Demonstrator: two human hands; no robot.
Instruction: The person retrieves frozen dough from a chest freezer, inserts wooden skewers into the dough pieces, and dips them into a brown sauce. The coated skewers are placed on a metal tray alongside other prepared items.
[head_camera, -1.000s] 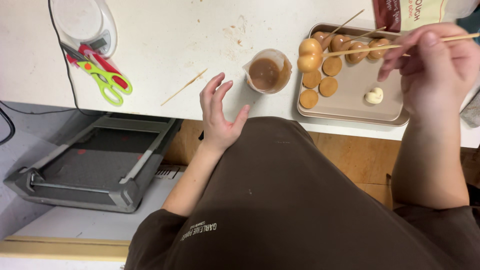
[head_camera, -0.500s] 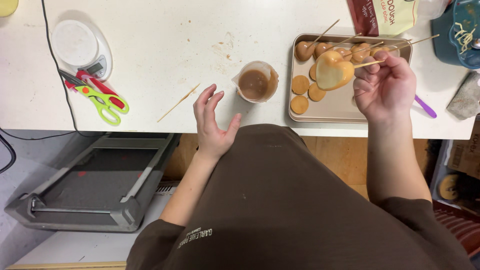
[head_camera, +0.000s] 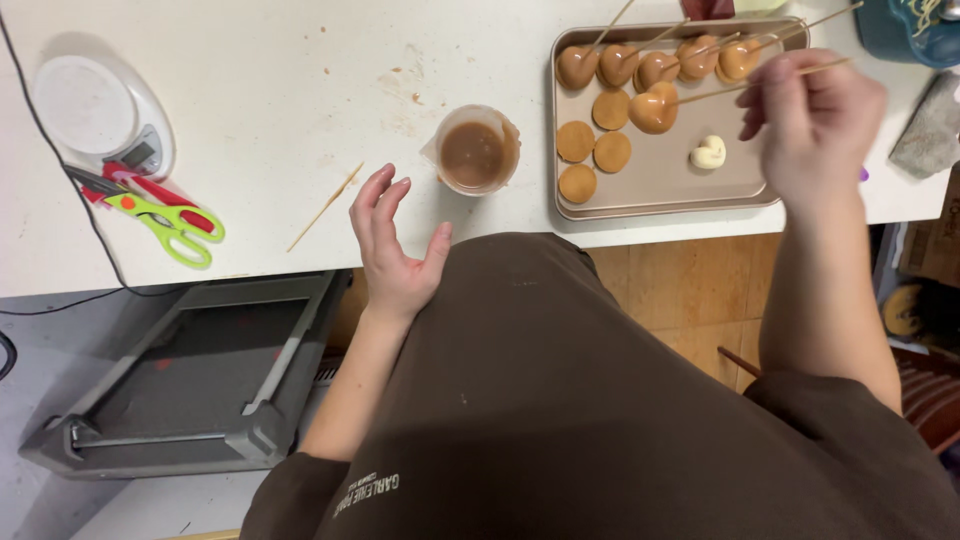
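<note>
My right hand pinches a thin wooden skewer that carries a caramel-coloured heart-shaped sweet, lying low over a metal baking tray. In the tray a row of several coated sweets on skewers lies along the far edge, with three flat round discs and a small white blob. My left hand rests open at the table's near edge, fingers spread, holding nothing. Just right of it stands a clear cup of brown caramel.
A loose skewer lies left of my left hand. Green and red scissors and a white kitchen scale sit at the far left. A dark teal bowl stands at the top right. A grey treadmill is under the table.
My right hand lowered the heart-shaped sweet on its skewer from mid-air down into the tray, beside the discs. My left hand stayed open at the table edge.
</note>
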